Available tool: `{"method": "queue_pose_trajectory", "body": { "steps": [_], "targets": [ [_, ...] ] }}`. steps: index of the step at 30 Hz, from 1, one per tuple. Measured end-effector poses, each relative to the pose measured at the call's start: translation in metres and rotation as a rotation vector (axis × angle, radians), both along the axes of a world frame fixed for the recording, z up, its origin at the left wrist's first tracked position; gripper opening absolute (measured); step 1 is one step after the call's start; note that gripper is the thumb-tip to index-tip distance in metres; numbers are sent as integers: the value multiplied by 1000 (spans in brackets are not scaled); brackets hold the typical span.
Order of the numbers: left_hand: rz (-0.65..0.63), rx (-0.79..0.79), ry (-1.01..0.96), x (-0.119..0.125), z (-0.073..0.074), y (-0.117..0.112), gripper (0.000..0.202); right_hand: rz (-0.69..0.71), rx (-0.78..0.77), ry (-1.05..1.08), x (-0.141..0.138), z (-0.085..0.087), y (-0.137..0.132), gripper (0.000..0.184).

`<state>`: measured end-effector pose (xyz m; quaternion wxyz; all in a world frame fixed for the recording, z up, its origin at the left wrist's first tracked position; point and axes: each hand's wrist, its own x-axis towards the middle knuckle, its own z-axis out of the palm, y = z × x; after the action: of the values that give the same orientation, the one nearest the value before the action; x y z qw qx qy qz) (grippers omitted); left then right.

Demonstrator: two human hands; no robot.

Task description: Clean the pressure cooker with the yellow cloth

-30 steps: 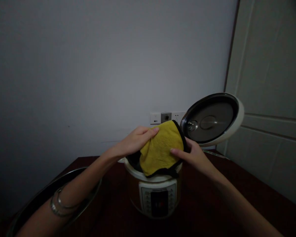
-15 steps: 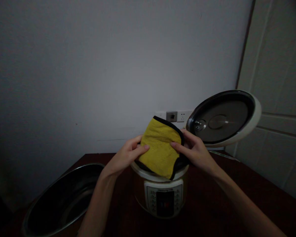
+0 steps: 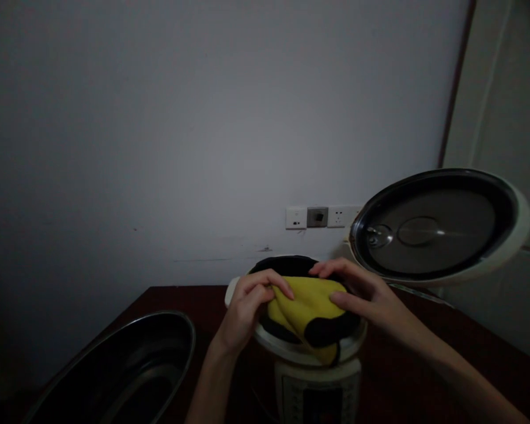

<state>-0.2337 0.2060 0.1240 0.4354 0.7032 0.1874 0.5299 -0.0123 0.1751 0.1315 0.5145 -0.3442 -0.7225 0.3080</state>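
Observation:
A yellow cloth with black edging (image 3: pixel 309 303) is bunched up between my two hands, over the mouth of an electric pressure cooker (image 3: pixel 315 386). My left hand (image 3: pixel 249 303) grips its left side, fingers curled over the top. On the right, my right hand (image 3: pixel 362 288) pinches the cloth with thumb in front and fingers behind. A corner of the cloth hangs over the cooker's pale rim. The cooker's round lid (image 3: pixel 441 227) stands open to the right, its metal inner side showing. Cloth and hands hide part of the cooker's dark opening.
A dark inner pot (image 3: pixel 159 353) with a shiny rim lies tilted at the left on the dark red table (image 3: pixel 229 388). Wall sockets and a switch (image 3: pixel 318 217) are behind the cooker. A pale door (image 3: pixel 507 118) is at the right.
The cloth was spread flatter and higher; now it is folded and lower over the opening. My left hand's fingers have come over its top. The view has shifted, with the lid appearing larger.

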Motion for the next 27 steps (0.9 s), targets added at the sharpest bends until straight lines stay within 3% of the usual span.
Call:
{"method": "queue_pose_trajectory", "body": {
  "steps": [2,4,7,11,14,18,24,27],
  "targets": [
    [25,46,-26,-2,1,2,25,-10,-96,-29,-9,4,4,59],
    [59,63,-26,-7,3,6,29,34,-183,-79,-17,12,9,69],
    [206,-5,-71,-15,5,16,26,-21,-185,-133,-26,30,25,50],
    [558,-81,-189,-27,0,44,19,-270,84,-178,-33,57,67,35],
    [673,-63,-135,-31,-10,67,17,-393,206,-292,-40,68,106,38],
    [748,-57,4,-31,-24,85,27,-415,356,-539,-52,64,137,35],
    [880,-93,-34,-36,-43,86,31,-140,431,-927,-84,43,136,38],
    [872,-255,-175,-39,-55,87,30,-47,537,-1132,-105,36,136,35]
  ]
}}
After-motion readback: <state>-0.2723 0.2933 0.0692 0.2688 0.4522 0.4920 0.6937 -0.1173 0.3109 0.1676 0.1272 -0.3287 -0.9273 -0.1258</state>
